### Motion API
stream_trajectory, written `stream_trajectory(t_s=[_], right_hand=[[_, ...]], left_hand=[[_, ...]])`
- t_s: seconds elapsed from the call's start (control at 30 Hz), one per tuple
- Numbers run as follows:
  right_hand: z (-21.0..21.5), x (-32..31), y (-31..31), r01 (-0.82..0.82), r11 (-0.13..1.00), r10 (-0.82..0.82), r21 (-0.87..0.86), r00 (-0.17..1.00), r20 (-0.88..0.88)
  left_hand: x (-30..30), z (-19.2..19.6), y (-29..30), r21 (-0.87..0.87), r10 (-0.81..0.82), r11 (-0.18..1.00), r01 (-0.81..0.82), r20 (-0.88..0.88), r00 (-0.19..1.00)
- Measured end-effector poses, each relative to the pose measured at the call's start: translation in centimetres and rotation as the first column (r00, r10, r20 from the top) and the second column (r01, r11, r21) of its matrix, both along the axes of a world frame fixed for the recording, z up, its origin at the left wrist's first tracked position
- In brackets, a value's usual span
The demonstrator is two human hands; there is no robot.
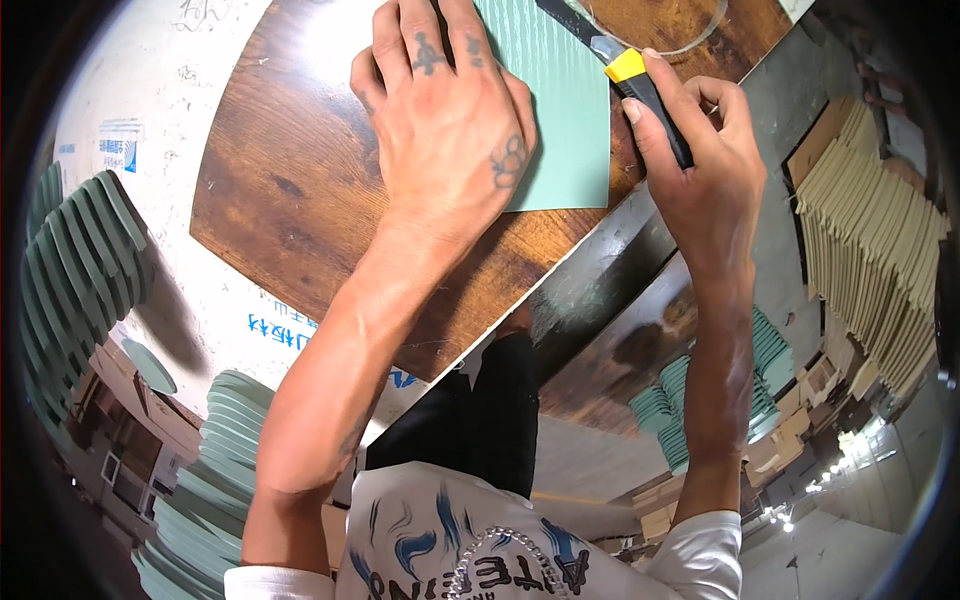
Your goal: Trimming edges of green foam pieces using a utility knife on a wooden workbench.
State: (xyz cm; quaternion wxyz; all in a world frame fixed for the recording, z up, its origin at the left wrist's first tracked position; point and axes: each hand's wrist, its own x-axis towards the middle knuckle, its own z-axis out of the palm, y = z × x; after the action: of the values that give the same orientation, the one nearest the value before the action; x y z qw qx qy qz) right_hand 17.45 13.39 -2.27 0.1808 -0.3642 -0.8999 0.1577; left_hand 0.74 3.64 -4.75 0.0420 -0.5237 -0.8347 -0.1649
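One green sheet (570, 150) looks light, bendy, best held by its edges; left hand (445, 125) lies flat over it, right hand (708, 175) grips a knife (651, 96).

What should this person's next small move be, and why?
Probably a short, careful stroke of the utility knife along the edge of the green sheet: the right hand holds it with its blade beside that edge, and the left hand lies partly over the sheet, seemingly steadying it.

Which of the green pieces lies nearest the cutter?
The flat sheet on the wood-grain board, between the left hand and the cutter; the other green pieces are farther off, mostly stacked.
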Motion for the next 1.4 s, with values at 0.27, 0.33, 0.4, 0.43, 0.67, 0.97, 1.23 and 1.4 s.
stream_trajectory(t_s=[0.27, 0.33, 0.4, 0.43, 0.67, 0.97, 1.23, 1.4], right_hand=[[-0.1, 2.8, -1.2, -0.028, 0.999, 0.028, -0.021, 1.0, 0.007], [-0.5, 3.6, -4.1, -0.004, 1.0, 0.006, -0.018, 0.995, 0.104], [-0.2, 3.8, -6.6, 0.05, 0.999, -0.052, 0.017, 0.996, 0.073], [-0.1, 3.8, -7.3, 0.085, 0.996, -0.088, 0.035, 0.993, 0.076], [0.8, 2.8, -6.9, 0.156, 0.985, -0.165, 0.073, 0.976, 0.14], [0.7, 2.7, -2.9, 0.025, 0.998, -0.034, 0.058, 0.989, 0.147], [1.0, 1.3, 3.3, -0.178, 0.98, 0.167, 0.09, 0.979, 0.119], [1.1, -0.4, 5.8, -0.287, 0.953, 0.27, 0.096, 0.95, 0.159]], left_hand=[[-5.7, -1.3, 0.7, 0.158, -0.374, 0.92, 0.358, 0.085, 0.924], [-5.3, -1.1, 0.2, 0.055, -0.201, 0.978, 0.199, 0.033, 0.979], [-3.0, -1.3, 0.0, -0.017, 0.097, 0.995, -0.096, 0.022, 0.995], [-2.1, -1.4, 0.4, -0.021, 0.136, 0.991, -0.135, 0.062, 0.989], [-1.1, -1.1, 0.3, 0.074, 0.109, 0.99, -0.117, 0.105, 0.989], [-1.9, -2.1, -0.2, 0.175, 0.018, 0.984, -0.024, 0.036, 0.999], [-1.5, -1.0, 0.5, 0.187, 0.055, 0.98, -0.068, 0.077, 0.996], [-1.5, -0.4, -0.3, 0.155, 0.08, 0.983, -0.102, 0.142, 0.987]])
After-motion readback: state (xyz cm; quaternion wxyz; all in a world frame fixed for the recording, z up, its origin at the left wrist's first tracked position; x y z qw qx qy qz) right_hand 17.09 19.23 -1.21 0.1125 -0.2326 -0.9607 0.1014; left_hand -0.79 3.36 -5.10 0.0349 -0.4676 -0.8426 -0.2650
